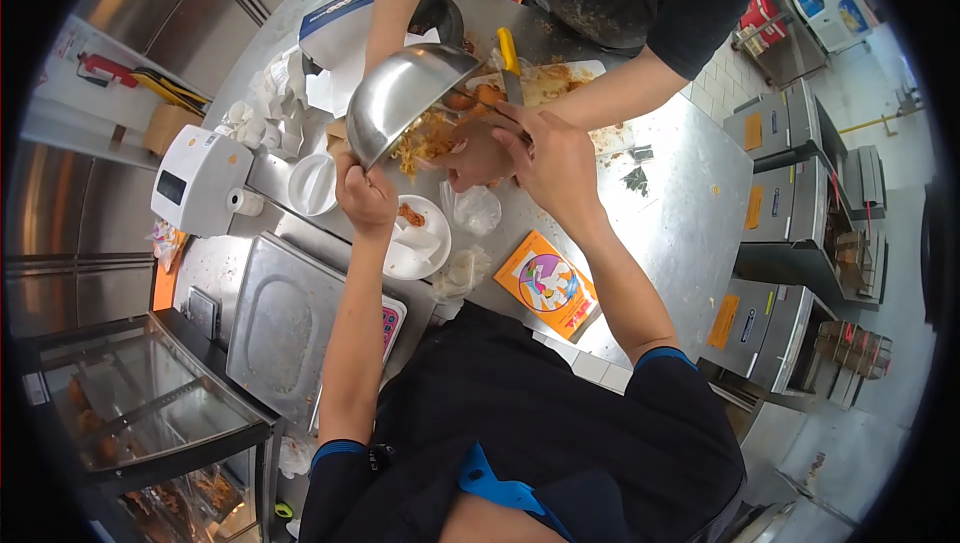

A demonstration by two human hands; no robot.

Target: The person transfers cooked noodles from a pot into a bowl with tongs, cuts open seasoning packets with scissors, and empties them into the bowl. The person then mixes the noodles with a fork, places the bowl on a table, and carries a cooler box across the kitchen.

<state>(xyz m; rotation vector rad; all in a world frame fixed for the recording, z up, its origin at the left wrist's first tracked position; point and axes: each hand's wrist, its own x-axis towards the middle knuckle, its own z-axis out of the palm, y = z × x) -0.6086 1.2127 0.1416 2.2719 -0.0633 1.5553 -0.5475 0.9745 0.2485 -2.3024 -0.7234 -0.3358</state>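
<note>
My left hand [368,198] is closed on the lower rim of a steel mixing bowl [395,93]. The bowl is tipped on its side, its mouth facing right. Shredded yellow-orange food [425,138] spills at its lip. Right of it, my right hand [557,165] has its fingers bent at the edge of a brownish shape [485,151], a hand or a paper container; I cannot tell which. A co-worker's arms reach in from the top, one behind the bowl, the other from the right. Below lie a white plate with food scraps [430,263] and a crumpled clear plastic glove or bag [475,210].
A yellow-handled knife [508,51] lies by a messy white tray [560,81]. An orange printed bag [547,283] sits at the near table edge. Left are a white lid [312,185], a printer [203,181] and a metal tray [275,328]. A glass food case [140,393] stands lower left.
</note>
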